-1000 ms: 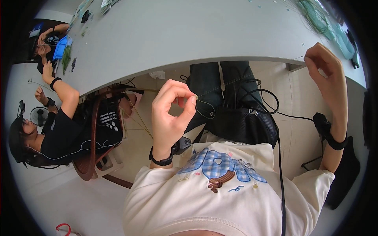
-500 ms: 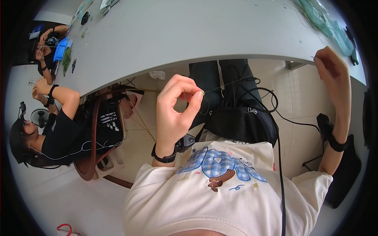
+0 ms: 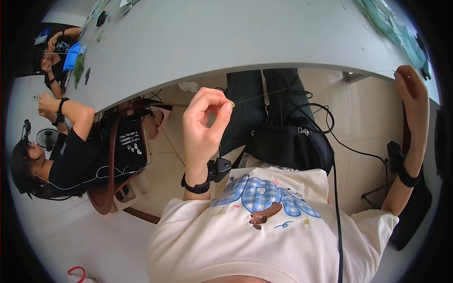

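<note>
Through the remote feed I count two bare hands on the near side of one table (image 3: 236,33). The left hand (image 3: 200,132) pinches one thin green thread (image 3: 255,98), finger and thumb closed; it stretches rightward below the table's edge. The right hand (image 3: 416,96), by the table's right end, has fingertips drawn together; I cannot tell their hold. One blue tray (image 3: 72,56) sits on the table's left.

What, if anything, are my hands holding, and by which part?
Your left hand pinches a thin green thread between thumb and forefinger, at the left end of its visible stretch. Whether your right hand holds anything, I can't tell.
</note>
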The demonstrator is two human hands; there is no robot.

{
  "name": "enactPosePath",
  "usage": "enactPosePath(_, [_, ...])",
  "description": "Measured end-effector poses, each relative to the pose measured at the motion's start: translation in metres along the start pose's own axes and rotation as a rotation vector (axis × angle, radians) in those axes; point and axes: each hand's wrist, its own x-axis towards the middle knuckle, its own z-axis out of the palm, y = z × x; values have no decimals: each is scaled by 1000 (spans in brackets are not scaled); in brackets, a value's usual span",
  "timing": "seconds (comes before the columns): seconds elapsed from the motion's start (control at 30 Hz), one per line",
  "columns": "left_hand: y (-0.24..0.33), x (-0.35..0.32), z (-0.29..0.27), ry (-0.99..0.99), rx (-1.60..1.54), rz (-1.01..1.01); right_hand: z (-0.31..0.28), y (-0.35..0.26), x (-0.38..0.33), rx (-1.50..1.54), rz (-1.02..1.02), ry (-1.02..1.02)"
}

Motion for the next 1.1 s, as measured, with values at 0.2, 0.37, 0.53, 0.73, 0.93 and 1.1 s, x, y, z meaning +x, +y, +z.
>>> enactPosePath(0.2, [-6,-1,-5,-11,-30,-32,-9,25,1,-74,38,184])
enactPosePath(0.37, [-5,-2,-4,-74,-114,-83,-21,38,4,-93,57,121])
enactPosePath(0.53, [1,-4,-1,-117,-27,-13,-26,51,6,36,36,224])
enactPosePath(0.73, [6,-7,-3,-11,162,262,-42,67,-3,-157,-88,194])
enactPosePath(0.93, [16,-5,-5,5,262,519,-41,63,-16,-152,-109,258])
enactPosePath(1.1, [23,-4,-8,-14,329,707,-44,56,-19,-180,-165,261])
